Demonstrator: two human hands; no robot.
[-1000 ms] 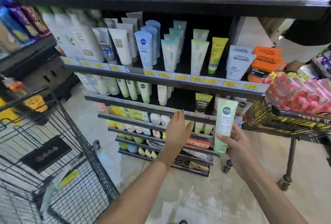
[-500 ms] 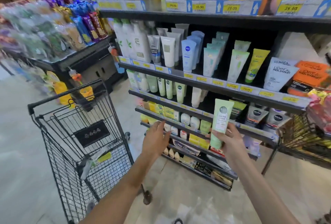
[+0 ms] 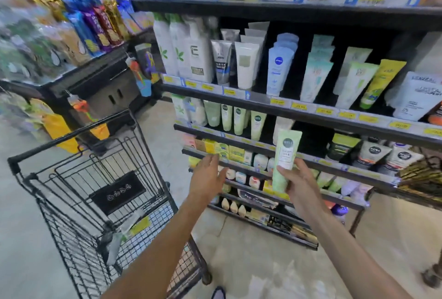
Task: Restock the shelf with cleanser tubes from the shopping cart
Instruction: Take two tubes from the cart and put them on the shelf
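Right hand (image 3: 301,185) grips a pale green cleanser tube (image 3: 285,157) by its lower part, thumb across the front, fingers curled behind. Tube is upright, tilted slightly right at the top, dark round logo facing the camera. It is held in front of the shelf (image 3: 299,113), its top level with the second row of tubes, not resting on any board (cap end is down, partly hidden by the grip).

Left hand (image 3: 207,179) holds nothing: fingers straight and loosely spread, palm turned right toward the tube, well apart from it. It hovers between the shopping cart (image 3: 95,193) and the shelf, in front of the lower rows of small boxes and jars.

Cart stands at near left, black wire, handle toward the camera. More tubes (image 3: 130,229) lie in its basket, against the far right wall; blurred, so count cannot be told.

On the shelf: matching green tubes (image 3: 257,124) stand cap-down in the second row, just left of the held tube's top. Row above carries white bottles, grey, white and blue tubes, a yellow tube further right. Yellow price tags (image 3: 299,106) run along the board edges.
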